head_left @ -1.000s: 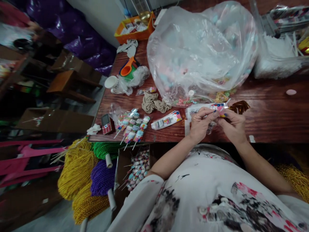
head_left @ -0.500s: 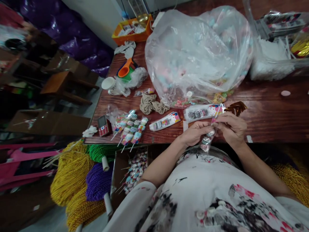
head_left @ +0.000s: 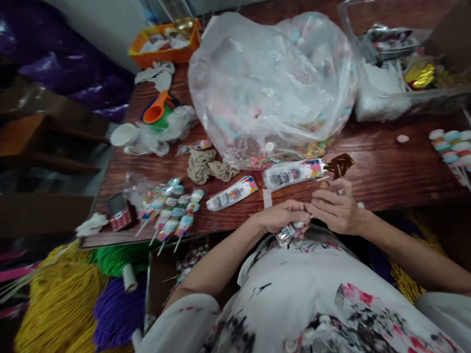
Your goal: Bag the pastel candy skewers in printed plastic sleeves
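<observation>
Low in front of my body, my left hand point(head_left: 285, 216) is closed around a marshmallow skewer in a clear wrapper point(head_left: 289, 233), its filled end pointing down toward my lap. My right hand point(head_left: 335, 210) meets it at the upper end, thumb and fingertips pinched together; what they hold is too small to make out. Just beyond the hands lie a stack of printed clear bags point(head_left: 292, 174) and a bundle of shiny brown strips point(head_left: 339, 165). A smaller stack of printed bags point(head_left: 232, 193) sits farther left. Several wrapped marshmallow skewers point(head_left: 172, 208) rest near the table's front left edge.
A large clear bag of marshmallows point(head_left: 268, 83) fills the table's back. Left are a crumpled beige cloth point(head_left: 209, 165), an orange scoop point(head_left: 154, 112) and a phone point(head_left: 119, 212). A clear bin point(head_left: 386, 105) and unwrapped marshmallow skewers point(head_left: 454, 149) stand right. Yellow cord bundles point(head_left: 61, 299) hang below.
The view has swung right, bringing marshmallow skewers at the right edge into sight. Both hands have come lower and nearer my body, and the wrapped skewer is now more covered by my left hand.
</observation>
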A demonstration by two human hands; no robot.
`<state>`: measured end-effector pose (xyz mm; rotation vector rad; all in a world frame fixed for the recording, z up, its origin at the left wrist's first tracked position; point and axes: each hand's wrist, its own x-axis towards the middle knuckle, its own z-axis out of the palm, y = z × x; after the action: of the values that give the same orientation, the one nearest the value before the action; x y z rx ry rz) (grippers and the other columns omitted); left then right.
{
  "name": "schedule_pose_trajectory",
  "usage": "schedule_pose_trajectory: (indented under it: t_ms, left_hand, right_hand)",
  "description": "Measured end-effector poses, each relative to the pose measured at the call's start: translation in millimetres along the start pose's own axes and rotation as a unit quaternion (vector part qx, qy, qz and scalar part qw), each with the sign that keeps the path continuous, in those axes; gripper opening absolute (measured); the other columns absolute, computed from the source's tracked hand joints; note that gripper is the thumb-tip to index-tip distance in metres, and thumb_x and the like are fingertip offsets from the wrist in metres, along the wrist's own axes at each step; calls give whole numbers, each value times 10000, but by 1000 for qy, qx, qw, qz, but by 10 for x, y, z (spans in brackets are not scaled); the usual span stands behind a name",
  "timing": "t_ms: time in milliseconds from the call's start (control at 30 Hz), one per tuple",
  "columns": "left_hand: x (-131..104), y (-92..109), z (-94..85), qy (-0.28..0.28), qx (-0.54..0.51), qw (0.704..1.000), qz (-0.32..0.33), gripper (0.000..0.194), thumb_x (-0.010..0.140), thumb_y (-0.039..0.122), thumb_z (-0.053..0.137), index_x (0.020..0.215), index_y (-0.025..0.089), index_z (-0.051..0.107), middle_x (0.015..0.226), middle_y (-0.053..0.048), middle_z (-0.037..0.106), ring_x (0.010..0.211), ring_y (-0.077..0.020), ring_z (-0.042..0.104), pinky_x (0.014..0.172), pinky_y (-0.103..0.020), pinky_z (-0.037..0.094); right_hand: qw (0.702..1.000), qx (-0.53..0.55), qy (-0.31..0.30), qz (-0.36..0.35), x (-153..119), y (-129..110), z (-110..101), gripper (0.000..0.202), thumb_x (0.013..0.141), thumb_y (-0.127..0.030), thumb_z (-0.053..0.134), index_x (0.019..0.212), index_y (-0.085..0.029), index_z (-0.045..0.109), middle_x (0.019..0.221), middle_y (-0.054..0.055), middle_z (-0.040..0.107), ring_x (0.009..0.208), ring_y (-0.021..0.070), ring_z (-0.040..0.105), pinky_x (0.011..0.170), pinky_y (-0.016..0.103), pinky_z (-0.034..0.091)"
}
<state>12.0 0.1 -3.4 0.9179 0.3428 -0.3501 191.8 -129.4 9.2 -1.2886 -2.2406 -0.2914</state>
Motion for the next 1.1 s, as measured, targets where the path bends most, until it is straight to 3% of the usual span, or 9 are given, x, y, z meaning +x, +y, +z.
schedule_pose_trajectory:
  t_ms: [133,267,333,500,600,700,833,900,1100]
  left_hand:
    - [-40,66,64,16,297,954,30,388,929,511,494,807,147,552,735,-7,561,655,-106,523,649,-248,468]
    - [-30,92,232,151,648,736,123,253,960,248,393,921,139,619,931,-97,618,889,-192,567,870,-363,463]
    - [9,75,253,181,682,695,136,252,937,207,397,919,131,636,932,-116,632,893,-210,578,882,-392,460]
    - [102,68,65,132,351,923,82,278,893,326,482,733,136,606,688,-30,600,644,-127,556,665,-257,474]
    - [103,104,5,34,192,981,-19,319,842,432,580,749,130,622,640,-19,606,545,-107,532,545,-226,441]
    - [78,125,81,38,338,940,19,296,891,386,541,829,124,663,719,-45,650,628,-123,571,599,-234,468]
    - [43,59,223,166,658,717,158,241,921,204,450,916,133,680,890,-98,659,825,-182,594,795,-324,485]
    - [31,3,228,200,695,660,203,258,928,172,424,882,130,675,856,-97,645,798,-180,582,776,-320,474]
    - [59,-106,70,291,431,795,312,255,953,255,516,812,140,694,699,-30,608,660,-112,543,636,-234,422]
  right_hand:
    - [992,30,-71,101,-46,-54,88,184,855,-96,507,742,-183,622,653,-9,628,754,154,571,881,424,299]
    - [933,157,-176,272,-76,-58,129,233,889,-185,526,681,-181,629,669,10,651,675,140,546,712,339,300]
    - [923,147,-174,311,-68,-103,89,221,912,-220,533,740,-192,669,731,22,690,740,154,583,722,337,304]
    - [979,-52,-28,193,-89,-281,-75,291,894,-153,550,1141,-261,661,1167,53,716,1170,253,558,988,498,232]
    - [995,-35,-2,98,-158,-260,-60,218,893,-121,524,989,-237,682,862,-1,734,979,187,617,1002,488,243]
    - [991,11,-48,124,-190,-172,35,204,887,-106,497,792,-185,660,630,-20,636,771,156,602,943,460,288]
    - [930,167,-168,280,-123,-67,113,236,898,-192,570,672,-174,639,663,3,670,674,130,584,712,310,354]
    - [899,240,-175,321,-112,28,82,242,909,-226,578,683,-189,656,691,0,687,688,125,598,663,273,367]
    - [853,44,89,513,-436,759,-113,233,916,-386,549,944,-242,729,1006,63,732,948,232,638,851,360,460]
